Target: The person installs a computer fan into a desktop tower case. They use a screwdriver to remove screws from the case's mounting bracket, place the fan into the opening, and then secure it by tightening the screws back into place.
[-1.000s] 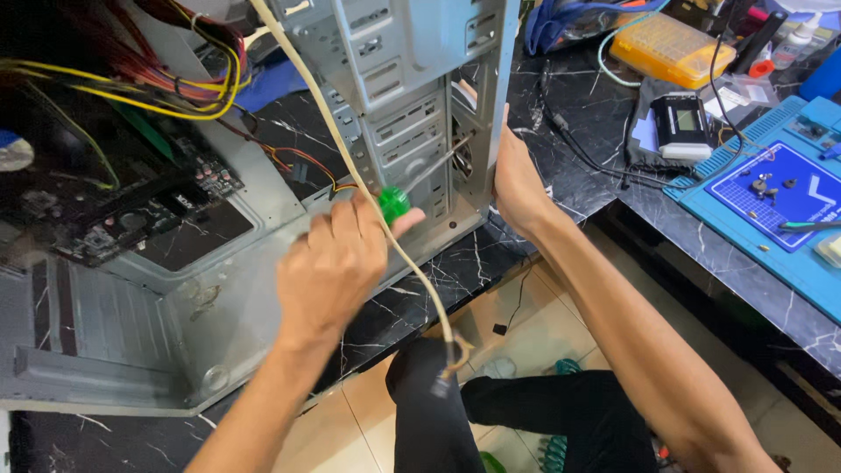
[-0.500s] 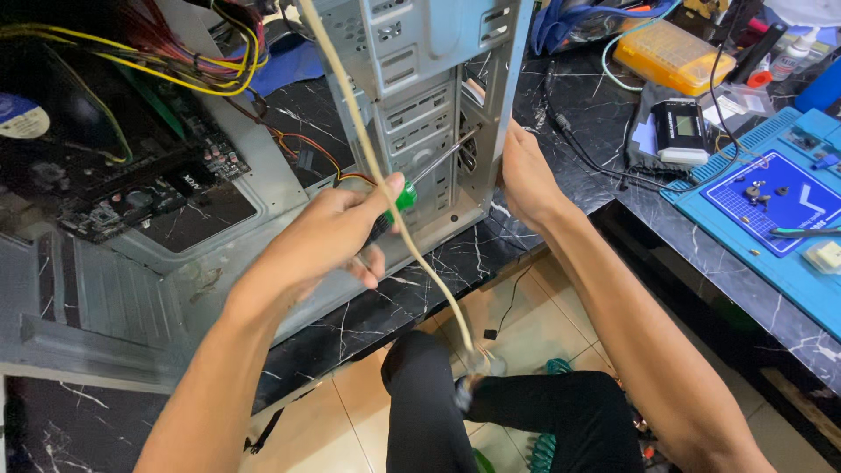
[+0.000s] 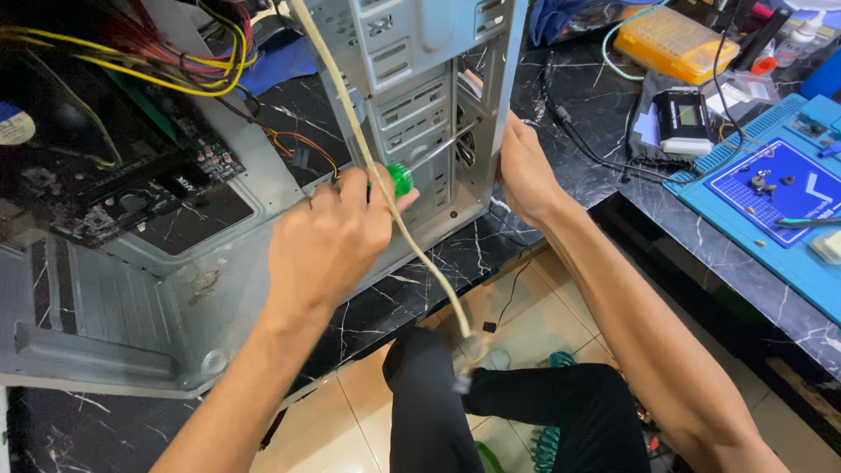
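Green-handled screwdriver [image 3: 401, 178] sits at centre frame, clamped in the left hand [image 3: 328, 241], fingers wrapped round the grip, its shaft angled up and right into the drive cage of the grey computer case [image 3: 420, 96]. The tip is lost behind the metal, so whether a screw is in or out I cannot tell. Right hand [image 3: 526, 171] presses against the case's front edge, fingers curled behind it, bracing rather than grasping anything loose. A cream cable [image 3: 420, 263] hangs across the left hand toward the floor. By my reading, the screw work is mid-way: tool engaged, panel off, motherboard [image 3: 114, 197] exposed at left.
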